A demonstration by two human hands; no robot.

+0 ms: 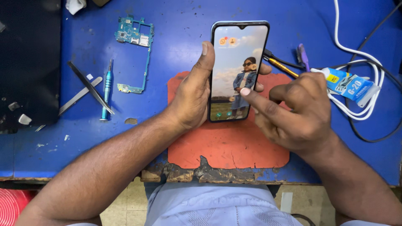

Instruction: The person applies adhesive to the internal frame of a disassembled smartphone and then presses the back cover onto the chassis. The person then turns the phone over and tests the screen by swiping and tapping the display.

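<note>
1. Both hands work above an orange mat [226,146] on the blue worktop [176,54].
2. Left hand [190,98] grips a smartphone [238,71] by its edge, lit screen facing up, thumb along the left side.
3. Right hand [293,111] holds nothing; its forefinger touches the lower screen, the other fingers curled.
4. Right of it lie a glue tube [349,86] and a white cable [372,62].
5. Further left sit a circuit board [136,42], a blue screwdriver [106,90] and what look like tweezers [90,87].
</note>
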